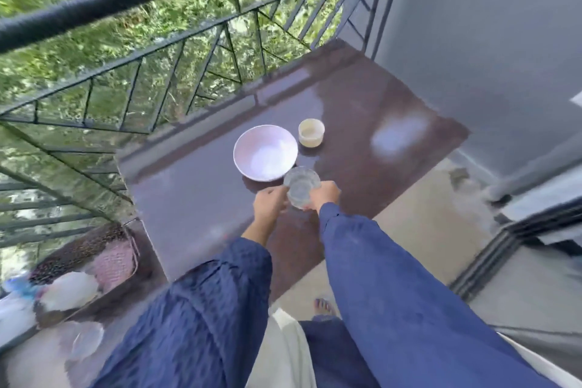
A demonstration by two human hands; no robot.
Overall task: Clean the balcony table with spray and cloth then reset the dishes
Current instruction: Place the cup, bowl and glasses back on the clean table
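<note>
A black metal railing (189,50) with slanted bars runs beyond and to the left of the grip, with green foliage behind it. A grey wall (488,25) rises to the far right of the grip. The dark brown table (362,98) spreads beneath and beyond the two hands, its glossy top showing pale reflections. A pale floor (419,230) lies to the right of the grip and nearer the person.

Well to the lower left of the grip, a lower surface holds a blurred woven basket (104,255) and some pale things too smeared to name. Two dark blue sleeves (378,277) reach from the bottom of the view up to the grip.

The white bowl (265,153) stands upright on the table just beyond the grip, slightly to its left, with its near rim just beside the held piece. The cream cup (311,132) stands on the table farther beyond the grip, just to the right of the white bowl.

The clear glass bowl (301,187) sits between both hands, over the near middle of the table. Blur hides whether its base touches the tabletop. The left hand (270,203) has its fingers curled against the bowl's left side. The right hand (326,194) wraps its fingers round the right side, so the bowl is held from both sides.
</note>
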